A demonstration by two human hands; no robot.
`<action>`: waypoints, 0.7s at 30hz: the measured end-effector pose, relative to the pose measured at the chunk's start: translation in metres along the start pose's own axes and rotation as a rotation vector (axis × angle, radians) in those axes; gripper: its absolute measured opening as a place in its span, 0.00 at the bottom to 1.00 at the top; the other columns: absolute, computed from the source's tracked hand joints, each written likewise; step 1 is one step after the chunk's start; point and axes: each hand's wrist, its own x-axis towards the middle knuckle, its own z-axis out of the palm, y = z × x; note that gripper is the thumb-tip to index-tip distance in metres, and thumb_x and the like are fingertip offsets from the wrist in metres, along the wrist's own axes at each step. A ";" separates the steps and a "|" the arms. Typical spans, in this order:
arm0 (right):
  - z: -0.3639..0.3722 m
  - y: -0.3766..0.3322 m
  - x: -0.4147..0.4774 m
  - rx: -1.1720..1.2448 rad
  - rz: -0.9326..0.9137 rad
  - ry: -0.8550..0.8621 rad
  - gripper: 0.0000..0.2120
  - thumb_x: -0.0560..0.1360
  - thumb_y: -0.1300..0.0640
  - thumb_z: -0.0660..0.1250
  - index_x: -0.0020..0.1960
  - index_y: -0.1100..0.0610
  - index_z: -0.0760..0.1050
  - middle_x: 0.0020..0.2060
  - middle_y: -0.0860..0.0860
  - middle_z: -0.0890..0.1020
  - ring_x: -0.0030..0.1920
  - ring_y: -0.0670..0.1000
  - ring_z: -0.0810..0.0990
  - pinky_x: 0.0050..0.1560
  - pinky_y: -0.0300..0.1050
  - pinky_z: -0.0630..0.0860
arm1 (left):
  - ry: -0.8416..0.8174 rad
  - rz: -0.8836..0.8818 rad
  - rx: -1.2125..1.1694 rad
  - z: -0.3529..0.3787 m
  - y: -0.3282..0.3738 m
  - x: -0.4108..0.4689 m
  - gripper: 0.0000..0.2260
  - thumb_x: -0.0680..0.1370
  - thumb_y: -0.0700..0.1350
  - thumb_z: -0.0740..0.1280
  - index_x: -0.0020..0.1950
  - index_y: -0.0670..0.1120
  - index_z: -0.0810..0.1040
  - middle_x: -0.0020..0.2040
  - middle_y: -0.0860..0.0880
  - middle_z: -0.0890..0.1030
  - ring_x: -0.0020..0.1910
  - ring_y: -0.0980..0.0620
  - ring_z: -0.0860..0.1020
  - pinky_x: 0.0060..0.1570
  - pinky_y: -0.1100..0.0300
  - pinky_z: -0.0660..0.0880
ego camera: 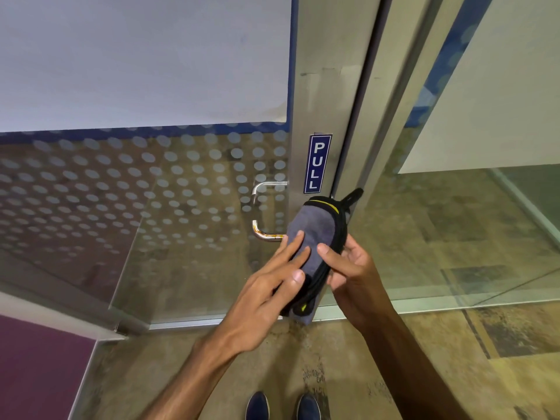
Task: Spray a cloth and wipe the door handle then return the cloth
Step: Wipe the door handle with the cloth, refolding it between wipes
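— Where do we have the cloth (315, 234)?

— Folded and grey, edged in black with yellow stitching; we hold it up in front of the metal door frame (330, 95), just under the blue PULL sign (317, 164), with a black loop sticking out at its top.

— And our hands?

— Our right hand (351, 268) grips the cloth's right edge, thumb on the front, fingers wrapped behind; our left hand (272, 286) lies flat and open on the front face, fingers spread, pressing rather than clasping.

— Is the door handle (263, 210) covered?

— No; the chrome handle on the dotted glass door (151, 192) sits just left of the cloth, its lower end beside our left fingertips; whether they touch we cannot tell.

— Anything below?

— Our dark blue shoes (281, 406) on the mottled floor (424, 374).
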 end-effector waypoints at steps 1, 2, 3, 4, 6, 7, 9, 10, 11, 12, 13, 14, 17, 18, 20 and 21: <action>-0.001 0.000 0.000 -0.007 -0.014 0.021 0.26 0.72 0.69 0.70 0.70 0.65 0.73 0.64 0.64 0.82 0.61 0.60 0.84 0.59 0.50 0.83 | 0.070 -0.026 -0.104 0.001 0.000 0.001 0.26 0.82 0.58 0.63 0.78 0.49 0.73 0.83 0.60 0.66 0.84 0.59 0.60 0.81 0.63 0.58; -0.002 -0.001 0.000 -0.008 -0.025 0.031 0.27 0.72 0.70 0.70 0.70 0.65 0.73 0.64 0.64 0.82 0.61 0.60 0.84 0.58 0.51 0.84 | 0.154 -0.067 -0.217 0.001 -0.002 0.002 0.25 0.80 0.55 0.68 0.77 0.50 0.75 0.81 0.58 0.71 0.82 0.58 0.66 0.80 0.60 0.63; -0.003 -0.002 0.000 -0.005 -0.029 0.036 0.27 0.71 0.71 0.69 0.70 0.66 0.73 0.63 0.64 0.83 0.61 0.60 0.84 0.58 0.51 0.84 | 0.230 -0.123 -0.309 0.002 -0.004 0.003 0.26 0.78 0.52 0.72 0.76 0.50 0.75 0.78 0.56 0.75 0.79 0.56 0.70 0.78 0.57 0.67; -0.004 -0.003 0.000 0.000 -0.029 0.039 0.27 0.71 0.71 0.69 0.70 0.66 0.73 0.63 0.63 0.83 0.61 0.60 0.84 0.57 0.51 0.84 | 0.282 -0.188 -0.368 0.002 -0.008 0.004 0.30 0.75 0.52 0.75 0.76 0.51 0.75 0.76 0.55 0.78 0.76 0.56 0.74 0.75 0.56 0.71; -0.007 -0.005 0.000 0.010 -0.025 0.035 0.27 0.72 0.73 0.69 0.70 0.65 0.72 0.63 0.62 0.83 0.62 0.60 0.83 0.57 0.51 0.84 | 0.271 -0.330 -0.458 0.000 -0.014 0.005 0.37 0.67 0.56 0.79 0.75 0.52 0.75 0.71 0.53 0.82 0.69 0.57 0.80 0.64 0.59 0.78; -0.008 -0.006 0.000 0.010 -0.022 0.024 0.27 0.73 0.74 0.69 0.71 0.66 0.71 0.64 0.63 0.82 0.63 0.61 0.82 0.57 0.51 0.84 | 0.224 -0.400 -0.529 -0.002 -0.017 0.005 0.36 0.65 0.56 0.80 0.72 0.51 0.78 0.68 0.50 0.84 0.65 0.54 0.83 0.60 0.59 0.79; -0.010 -0.008 0.000 -0.010 -0.019 -0.001 0.26 0.74 0.74 0.67 0.72 0.68 0.70 0.66 0.66 0.80 0.65 0.62 0.81 0.59 0.51 0.83 | 0.146 -0.494 -0.658 -0.003 -0.025 0.004 0.30 0.64 0.53 0.82 0.64 0.46 0.84 0.63 0.42 0.86 0.56 0.48 0.86 0.55 0.54 0.79; -0.012 -0.010 -0.001 -0.027 -0.019 -0.012 0.26 0.74 0.74 0.67 0.71 0.69 0.70 0.66 0.66 0.79 0.65 0.63 0.81 0.61 0.53 0.82 | 0.150 -0.508 -0.688 -0.003 -0.027 0.003 0.27 0.64 0.50 0.83 0.61 0.44 0.85 0.60 0.39 0.87 0.54 0.47 0.86 0.55 0.52 0.78; -0.013 -0.011 -0.002 -0.044 -0.021 -0.022 0.26 0.73 0.73 0.67 0.71 0.69 0.70 0.65 0.67 0.80 0.65 0.63 0.81 0.62 0.54 0.81 | 0.176 -0.507 -0.697 -0.002 -0.029 0.003 0.25 0.65 0.47 0.83 0.60 0.43 0.85 0.59 0.38 0.87 0.52 0.46 0.85 0.54 0.51 0.79; -0.014 -0.014 -0.003 -0.058 -0.024 -0.031 0.25 0.72 0.72 0.67 0.69 0.70 0.71 0.63 0.66 0.81 0.64 0.64 0.81 0.61 0.55 0.81 | 0.216 -0.493 -0.691 -0.002 -0.030 0.004 0.22 0.65 0.44 0.82 0.58 0.42 0.84 0.57 0.37 0.87 0.51 0.46 0.85 0.52 0.52 0.81; -0.015 -0.016 -0.006 -0.066 -0.025 -0.033 0.24 0.71 0.71 0.68 0.67 0.69 0.74 0.60 0.65 0.82 0.61 0.64 0.81 0.58 0.56 0.81 | 0.255 -0.469 -0.672 -0.003 -0.030 0.005 0.20 0.66 0.42 0.81 0.56 0.42 0.84 0.54 0.38 0.88 0.50 0.47 0.86 0.49 0.55 0.83; -0.017 -0.019 -0.008 -0.063 -0.019 -0.031 0.21 0.70 0.69 0.70 0.64 0.67 0.77 0.57 0.62 0.83 0.59 0.63 0.82 0.55 0.56 0.80 | 0.290 -0.442 -0.647 -0.004 -0.030 0.007 0.19 0.66 0.40 0.80 0.55 0.42 0.83 0.52 0.40 0.88 0.48 0.48 0.86 0.47 0.58 0.83; -0.024 -0.030 -0.014 0.008 0.019 -0.072 0.21 0.67 0.55 0.80 0.58 0.58 0.84 0.56 0.57 0.86 0.58 0.59 0.84 0.57 0.60 0.78 | 0.388 -0.398 -0.608 -0.012 -0.028 0.014 0.23 0.64 0.35 0.83 0.57 0.41 0.80 0.50 0.43 0.88 0.47 0.50 0.86 0.44 0.61 0.83; -0.028 -0.033 -0.016 0.044 0.022 -0.099 0.22 0.67 0.49 0.81 0.58 0.57 0.85 0.57 0.57 0.87 0.59 0.59 0.85 0.58 0.63 0.80 | 0.426 -0.405 -0.640 -0.016 -0.029 0.016 0.25 0.64 0.34 0.83 0.58 0.40 0.79 0.51 0.43 0.88 0.47 0.50 0.87 0.44 0.61 0.84; -0.032 -0.035 -0.019 0.133 0.019 -0.130 0.25 0.68 0.45 0.81 0.59 0.59 0.84 0.60 0.60 0.85 0.61 0.62 0.84 0.58 0.67 0.80 | 0.458 -0.429 -0.761 -0.022 -0.027 0.020 0.26 0.64 0.35 0.79 0.61 0.38 0.79 0.53 0.41 0.88 0.49 0.49 0.88 0.46 0.61 0.85; -0.034 -0.032 -0.021 0.180 0.024 -0.133 0.30 0.67 0.44 0.82 0.61 0.61 0.82 0.61 0.63 0.83 0.63 0.64 0.82 0.60 0.67 0.78 | 0.443 -0.434 -0.814 -0.024 -0.027 0.021 0.26 0.65 0.35 0.78 0.63 0.37 0.79 0.55 0.40 0.88 0.51 0.48 0.88 0.48 0.60 0.85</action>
